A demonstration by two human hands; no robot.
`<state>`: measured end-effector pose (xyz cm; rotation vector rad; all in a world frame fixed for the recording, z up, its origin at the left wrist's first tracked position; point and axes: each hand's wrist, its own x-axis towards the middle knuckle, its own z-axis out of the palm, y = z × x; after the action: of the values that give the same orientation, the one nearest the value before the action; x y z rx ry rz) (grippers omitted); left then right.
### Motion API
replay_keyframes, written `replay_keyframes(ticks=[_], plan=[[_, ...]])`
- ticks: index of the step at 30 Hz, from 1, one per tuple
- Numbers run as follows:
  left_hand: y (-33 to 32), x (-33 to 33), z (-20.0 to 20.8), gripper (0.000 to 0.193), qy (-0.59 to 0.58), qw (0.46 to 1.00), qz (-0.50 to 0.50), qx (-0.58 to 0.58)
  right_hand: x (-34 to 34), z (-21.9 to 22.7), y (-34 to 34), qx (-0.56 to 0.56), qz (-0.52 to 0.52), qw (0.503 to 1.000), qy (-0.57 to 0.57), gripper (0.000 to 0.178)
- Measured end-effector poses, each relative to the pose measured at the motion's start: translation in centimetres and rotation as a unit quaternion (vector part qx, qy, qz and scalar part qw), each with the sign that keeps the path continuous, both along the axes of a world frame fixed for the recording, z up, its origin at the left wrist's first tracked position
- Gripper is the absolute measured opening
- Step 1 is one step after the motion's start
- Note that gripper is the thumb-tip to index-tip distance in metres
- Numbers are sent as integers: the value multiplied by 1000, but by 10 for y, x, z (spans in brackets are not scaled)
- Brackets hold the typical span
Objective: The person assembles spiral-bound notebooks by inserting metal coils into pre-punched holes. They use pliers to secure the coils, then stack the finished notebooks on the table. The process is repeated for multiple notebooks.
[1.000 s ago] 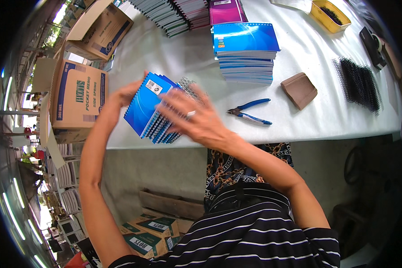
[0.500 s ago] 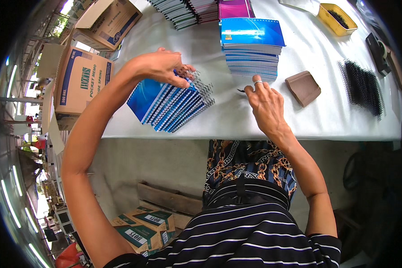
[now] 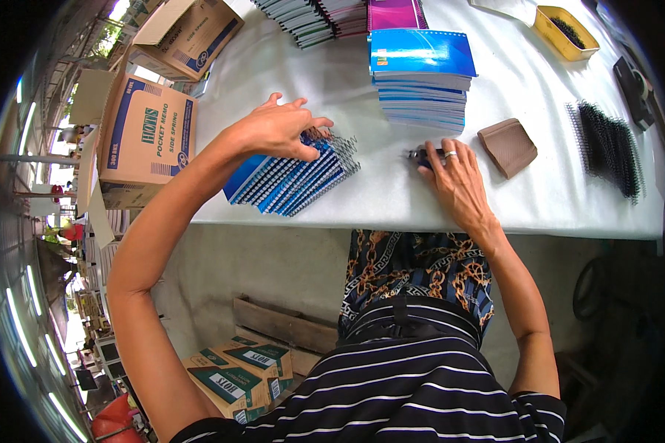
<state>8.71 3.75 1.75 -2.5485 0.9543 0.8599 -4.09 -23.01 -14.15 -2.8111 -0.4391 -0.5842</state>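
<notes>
left hand [image 3: 279, 127]: part-hides blue notebooks [image 3: 282, 184]; right hand [image 3: 459, 186]: covers pliers [image 3: 422, 156], seemingly gripped

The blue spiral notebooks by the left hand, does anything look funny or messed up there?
Yes, a bit: the blue spiral notebooks lie fanned and slanted, and dark coil ends stick out past their edges like springs, which looks untidy. I see no tear, though the left hand hides part of them.

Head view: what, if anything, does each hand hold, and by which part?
Right hand: the pliers, by the handles. Left hand: on the fanned notebooks, near their coils; whether it grips cannot be told.
</notes>
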Motion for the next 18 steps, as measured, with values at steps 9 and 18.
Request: replay_keyframes(ticks=[9,18], plan=[[12,22,10,78,107,981,75,-143,-7,37,62,784,89,529,313,49],[-1,16,16,61,249,884,191,-347,-1,60,143,731,248,257,581,88]])
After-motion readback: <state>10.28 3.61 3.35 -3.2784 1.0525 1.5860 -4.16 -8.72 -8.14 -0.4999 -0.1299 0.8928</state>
